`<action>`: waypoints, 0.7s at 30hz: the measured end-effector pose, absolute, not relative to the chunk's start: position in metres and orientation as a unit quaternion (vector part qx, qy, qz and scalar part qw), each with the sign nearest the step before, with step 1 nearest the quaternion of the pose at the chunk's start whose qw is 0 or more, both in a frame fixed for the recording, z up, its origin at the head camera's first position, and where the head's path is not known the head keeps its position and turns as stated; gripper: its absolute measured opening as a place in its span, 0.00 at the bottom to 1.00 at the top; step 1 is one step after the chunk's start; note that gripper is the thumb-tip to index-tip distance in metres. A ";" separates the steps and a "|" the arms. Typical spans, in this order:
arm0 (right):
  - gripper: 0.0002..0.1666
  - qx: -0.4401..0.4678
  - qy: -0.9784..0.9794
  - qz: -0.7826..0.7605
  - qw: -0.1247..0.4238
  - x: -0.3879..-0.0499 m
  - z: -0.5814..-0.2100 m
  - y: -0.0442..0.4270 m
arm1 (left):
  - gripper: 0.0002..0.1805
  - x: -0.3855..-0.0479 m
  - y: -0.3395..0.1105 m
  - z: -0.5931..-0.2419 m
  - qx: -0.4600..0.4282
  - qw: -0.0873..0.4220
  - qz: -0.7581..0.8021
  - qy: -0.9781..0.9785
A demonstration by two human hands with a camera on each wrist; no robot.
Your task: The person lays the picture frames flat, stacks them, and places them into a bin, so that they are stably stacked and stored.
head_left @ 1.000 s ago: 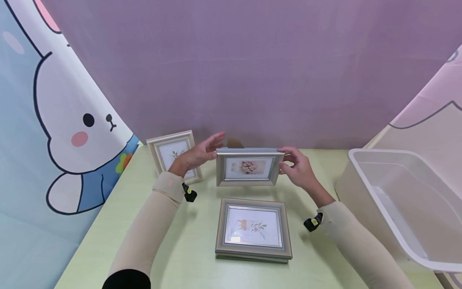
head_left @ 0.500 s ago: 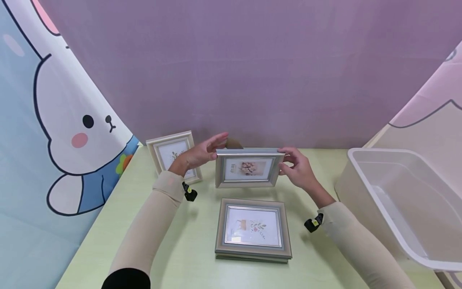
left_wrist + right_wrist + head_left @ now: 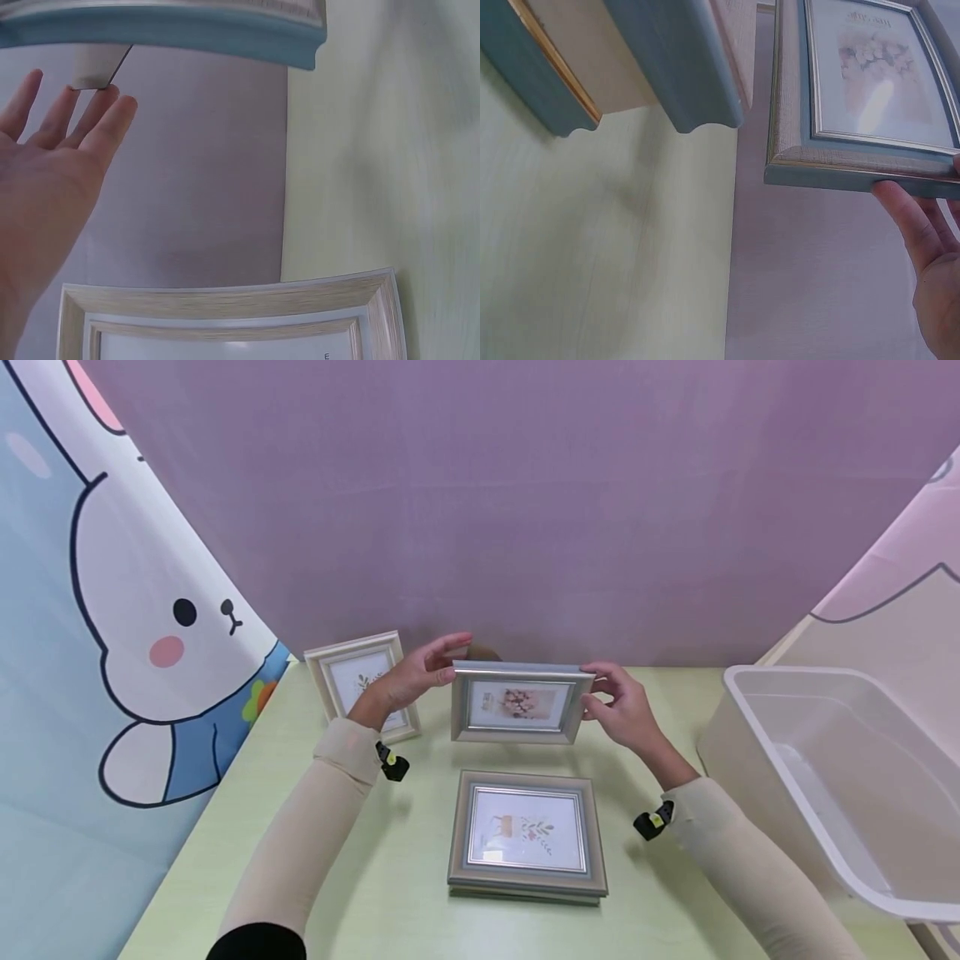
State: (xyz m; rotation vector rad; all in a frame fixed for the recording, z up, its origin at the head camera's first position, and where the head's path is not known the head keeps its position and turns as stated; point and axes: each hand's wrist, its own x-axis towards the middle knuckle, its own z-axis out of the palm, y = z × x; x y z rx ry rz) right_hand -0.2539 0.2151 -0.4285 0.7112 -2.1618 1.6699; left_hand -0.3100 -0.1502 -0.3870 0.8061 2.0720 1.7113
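A silver-grey picture frame with a flower print [image 3: 519, 705] is held sideways above the table. My right hand [image 3: 624, 708] pinches its right edge between thumb and fingers. At its left edge is my left hand [image 3: 414, 678], fingers extended behind the frame and thumb by the corner. In the left wrist view, fingertips of the left hand [image 3: 60, 157] touch the end of a support flap [image 3: 101, 66]. The right wrist view shows the right hand [image 3: 934, 262] at the edge of the flower-print frame [image 3: 832, 159].
Nearer on the table [image 3: 375, 877] lies a stack of frames, a deer print on its top frame [image 3: 528, 882]. A cream frame [image 3: 330, 685] stands at the back left, partly behind the left hand. A white bin [image 3: 780, 760] is at the right.
The flower-print frame has risen slightly and shifted a little to the right, with both hands staying at its edges. The stack and the cream frame have not moved.
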 end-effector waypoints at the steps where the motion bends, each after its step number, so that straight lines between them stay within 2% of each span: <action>1: 0.25 0.248 -0.756 0.584 0.160 -0.254 -0.428 0.215 | 0.59 -0.309 -0.150 -0.387 0.281 0.163 0.604 0.728; 5: 0.25 0.245 -0.757 0.584 0.162 -0.255 -0.428 0.216 | 0.41 -0.305 -0.149 -0.385 0.258 0.139 0.597 0.747; 8: 0.25 0.245 -0.757 0.584 0.163 -0.254 -0.428 0.217 | 0.33 -0.300 -0.147 -0.384 0.235 0.119 0.582 0.769; 13: 0.25 0.245 -0.766 0.571 0.164 -0.253 -0.429 0.217 | 0.27 -0.293 -0.143 -0.383 0.211 0.092 0.582 0.780; 21: 0.26 0.245 -0.776 0.557 0.167 -0.253 -0.429 0.214 | 0.23 -0.287 -0.139 -0.382 0.199 0.067 0.598 0.773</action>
